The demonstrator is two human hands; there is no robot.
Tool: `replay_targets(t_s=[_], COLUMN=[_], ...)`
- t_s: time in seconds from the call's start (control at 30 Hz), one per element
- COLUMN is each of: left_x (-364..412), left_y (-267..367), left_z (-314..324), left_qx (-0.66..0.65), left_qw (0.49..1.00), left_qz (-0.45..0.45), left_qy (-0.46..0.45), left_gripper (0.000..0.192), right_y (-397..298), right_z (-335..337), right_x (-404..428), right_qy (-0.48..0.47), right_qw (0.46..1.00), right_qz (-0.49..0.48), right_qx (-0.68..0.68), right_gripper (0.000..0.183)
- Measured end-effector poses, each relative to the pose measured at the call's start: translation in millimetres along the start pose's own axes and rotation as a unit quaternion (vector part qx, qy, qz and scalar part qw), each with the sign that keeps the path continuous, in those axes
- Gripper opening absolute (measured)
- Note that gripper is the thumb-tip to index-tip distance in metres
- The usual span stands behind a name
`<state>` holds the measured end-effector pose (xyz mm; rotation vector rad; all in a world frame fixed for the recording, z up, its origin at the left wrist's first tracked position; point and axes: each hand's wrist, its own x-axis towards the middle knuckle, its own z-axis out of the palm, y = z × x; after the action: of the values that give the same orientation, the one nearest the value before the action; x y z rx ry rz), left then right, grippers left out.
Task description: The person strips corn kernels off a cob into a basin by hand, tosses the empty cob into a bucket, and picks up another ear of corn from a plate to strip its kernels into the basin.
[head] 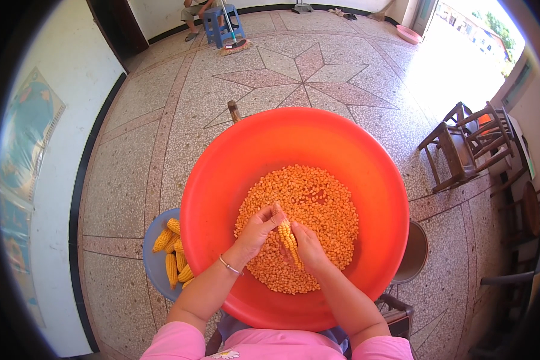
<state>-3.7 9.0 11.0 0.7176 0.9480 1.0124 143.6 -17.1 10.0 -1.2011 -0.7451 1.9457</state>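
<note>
A large red plastic basin stands before me, with a thick layer of loose yellow corn kernels over its bottom. Above the kernels, a partly shelled ear of corn is held between my two hands. My left hand pinches the ear near its upper end, thumb against fingers. From the right side, my right hand grips the ear, its thumb along the rows of kernels. Part of the bare cob shows beside the remaining kernels.
A blue basin with several ears of corn is at the left. A metal bucket stands at the right, partly under the red rim. Farther off are wooden chairs, a broom and a person beside a blue stool.
</note>
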Motion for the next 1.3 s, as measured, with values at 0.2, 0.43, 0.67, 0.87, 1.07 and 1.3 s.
replay_targets(t_s=[0.2, 0.43, 0.67, 0.87, 1.07, 1.3], left_x=[3.1, 1.6, 1.0, 0.9, -0.2, -0.5], left_y=[-4.7, -2.1, -2.6, -2.4, 0.3, 0.4], left_z=[-6.4, -2.8, -3.9, -3.5, -1.5, -3.1], left_qx=[0.003, -0.001, 0.007, -0.005, 0.007, -0.004], left_qw=[1.000, 1.000, 1.000, 1.000, 1.000, 1.000], left_qz=[0.004, -0.009, -0.006, -0.013, -0.004, -0.011], left_qy=[-0.006, 0.002, 0.005, -0.010, -0.012, -0.028], left_gripper=[0.017, 0.019, 0.022, 0.023, 0.021, 0.019], right_y=[0.0, 2.1, -6.9, -1.9, 0.2, -2.4], right_z=[8.6, 0.7, 10.2, 2.8, 9.9, 6.6], right_x=[-0.9, -0.6, -6.7, -3.5, -3.1, -7.7], right_qy=[0.010, 0.000, -0.023, -0.027, -0.017, -0.048], right_qw=[0.999, 0.999, 0.999, 0.998, 1.000, 0.997], right_qz=[-0.025, 0.044, 0.035, 0.051, 0.008, -0.023], right_qx=[-0.025, 0.029, 0.005, 0.028, -0.015, -0.057], right_gripper=[0.038, 0.041, 0.042, 0.042, 0.037, 0.037])
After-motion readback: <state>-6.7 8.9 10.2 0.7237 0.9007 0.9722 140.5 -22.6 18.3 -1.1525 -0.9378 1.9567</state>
